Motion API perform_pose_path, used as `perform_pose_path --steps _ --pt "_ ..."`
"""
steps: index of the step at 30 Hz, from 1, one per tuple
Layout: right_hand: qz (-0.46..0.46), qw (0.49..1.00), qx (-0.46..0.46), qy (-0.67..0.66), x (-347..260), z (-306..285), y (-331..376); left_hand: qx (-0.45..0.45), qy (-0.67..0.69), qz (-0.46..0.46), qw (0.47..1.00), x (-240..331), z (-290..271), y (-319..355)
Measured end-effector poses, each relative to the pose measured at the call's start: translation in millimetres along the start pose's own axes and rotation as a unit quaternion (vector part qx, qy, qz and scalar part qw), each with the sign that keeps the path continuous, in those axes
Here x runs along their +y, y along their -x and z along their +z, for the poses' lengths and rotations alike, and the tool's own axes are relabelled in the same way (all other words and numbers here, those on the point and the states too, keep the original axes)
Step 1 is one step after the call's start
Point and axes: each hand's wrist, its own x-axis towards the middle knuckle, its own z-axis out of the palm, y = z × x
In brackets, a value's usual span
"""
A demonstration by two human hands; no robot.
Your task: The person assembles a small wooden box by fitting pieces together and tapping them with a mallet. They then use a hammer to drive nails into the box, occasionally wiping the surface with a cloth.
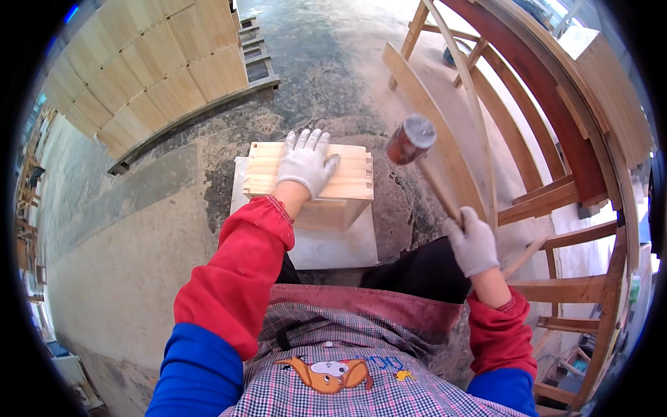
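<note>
Mallet raised over a finger-jointed wooden box, one hand pinning it down.

The wooden box [313, 184] sits on a pale slab [333, 247] on the floor, straight ahead of the person's knees, its comb-like joints showing along the top edge. The left hand [306, 163], gloved, lies flat and spread on the box top, pressing rather than gripping. To the right of the box and above its level, the right hand [472, 243] is clenched around the handle of a mallet [411, 139], whose head hangs just beyond the box's right corner. A good blow probably lands square on the joint, away from the spread fingers, with the box kept from sliding. Behind the box stand stacked wooden boxes [146, 69]; to its right, curved wooden frames [556, 174].
</note>
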Motion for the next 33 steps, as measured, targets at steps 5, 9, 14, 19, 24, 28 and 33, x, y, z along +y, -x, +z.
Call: perform_pose_path --steps 5,9,14,19,24,28,33 --pt "-0.044 0.98 0.085 -0.174 -41 -20 9 0.019 0.009 -0.001 1.0 -2 -1 -3" --pt "-0.029 0.994 0.008 -0.108 -14 31 19 0.021 0.014 0.008 1.0 4 -1 -8" --pt "-0.025 0.997 -0.024 -0.064 -12 8 -19 0.015 0.007 0.004 1.0 4 0 -7" --pt "-0.048 0.978 0.084 -0.184 -48 -8 -15 0.028 0.011 -0.001 1.0 5 3 -5" --pt "-0.035 0.998 0.029 -0.036 9 58 -21 0.032 0.019 0.007 0.999 7 4 -9" --pt "0.011 0.988 0.003 -0.156 28 54 -44 0.046 0.03 0.009 0.998 2 4 -5" --pt "0.267 0.799 -0.091 -0.531 20 79 -36 0.199 0.1 0.158 0.962 6 -8 -4"
